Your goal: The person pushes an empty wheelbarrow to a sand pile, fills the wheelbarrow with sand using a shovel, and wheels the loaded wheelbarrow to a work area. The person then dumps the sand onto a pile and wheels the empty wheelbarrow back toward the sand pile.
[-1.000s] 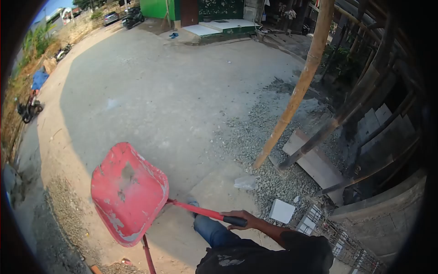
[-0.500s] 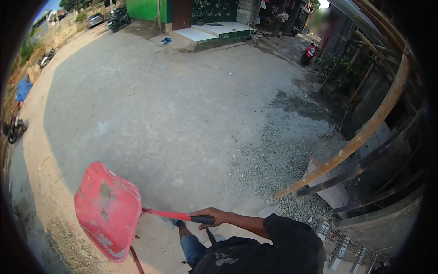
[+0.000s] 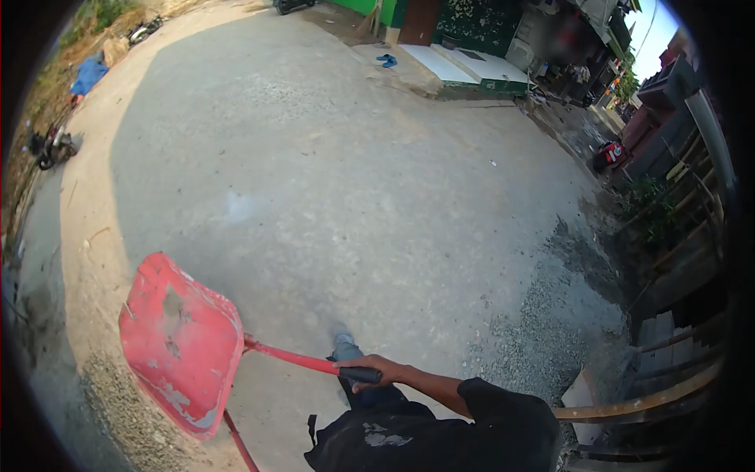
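Observation:
My right hand (image 3: 376, 370) is closed around the black rubber grip (image 3: 360, 375) of a wheelbarrow. From that grip a red tubular handle (image 3: 291, 357) runs left to the red wheelbarrow tray (image 3: 185, 346). The tray is scuffed, with grey patches where paint has worn off, and nothing lies in its visible inside. A second red handle (image 3: 240, 442) leaves the tray's near end and runs out of the bottom edge. My left hand is out of view. Below my torso in its black shirt, one leg with a grey shoe (image 3: 344, 338) reaches forward.
Gravel (image 3: 519, 346) lies on the right, beside a bamboo pole (image 3: 645, 405). More gravel (image 3: 130, 413) is left of the tray. A concrete yard (image 3: 330, 197) stretches ahead to a tiled step (image 3: 464, 67). Motorbikes (image 3: 53, 148) stand at the left edge, and a red one (image 3: 609, 156) at the right.
My view has swung left, so the step and gravel sit farther right. The bamboo pole appears lower. A foot has come forward, while my right hand keeps its hold on the handle.

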The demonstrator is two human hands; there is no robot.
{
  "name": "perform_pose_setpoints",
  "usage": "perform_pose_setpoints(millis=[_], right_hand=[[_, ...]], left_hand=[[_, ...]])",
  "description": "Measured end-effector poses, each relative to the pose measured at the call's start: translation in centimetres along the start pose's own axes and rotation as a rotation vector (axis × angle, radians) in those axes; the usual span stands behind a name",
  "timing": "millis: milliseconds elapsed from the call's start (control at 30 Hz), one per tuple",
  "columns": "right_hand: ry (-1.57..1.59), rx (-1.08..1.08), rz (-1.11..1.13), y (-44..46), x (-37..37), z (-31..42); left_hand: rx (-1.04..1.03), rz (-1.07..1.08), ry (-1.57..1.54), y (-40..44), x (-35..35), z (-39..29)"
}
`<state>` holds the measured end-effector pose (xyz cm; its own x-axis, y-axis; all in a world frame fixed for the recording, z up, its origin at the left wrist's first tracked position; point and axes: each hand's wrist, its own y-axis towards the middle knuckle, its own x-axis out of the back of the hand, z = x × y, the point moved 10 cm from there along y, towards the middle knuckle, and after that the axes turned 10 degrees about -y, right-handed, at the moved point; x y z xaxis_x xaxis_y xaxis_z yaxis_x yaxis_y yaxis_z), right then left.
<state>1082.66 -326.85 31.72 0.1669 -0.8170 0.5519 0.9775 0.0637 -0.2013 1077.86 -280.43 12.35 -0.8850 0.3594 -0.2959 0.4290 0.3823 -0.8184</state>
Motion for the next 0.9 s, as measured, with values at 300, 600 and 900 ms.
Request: perform_pose_setpoints(millis=[300,600,900], right_hand=[[-0.108,0.063,0.077,59.5,17.5,-4.4],[-0.136,0.119,0.328,91.5,17.8,4.8],[0.031,0.024,0.425,113.2,18.0,5.0]], left_hand=[[0.171,-0.247,-0.734,22.7,-33.9,9.8],[-0.036,-0.501,-1.052,30.0,-55.7,7.4],[0.035,-0.545,-1.158,36.6,-69.1,9.9]])
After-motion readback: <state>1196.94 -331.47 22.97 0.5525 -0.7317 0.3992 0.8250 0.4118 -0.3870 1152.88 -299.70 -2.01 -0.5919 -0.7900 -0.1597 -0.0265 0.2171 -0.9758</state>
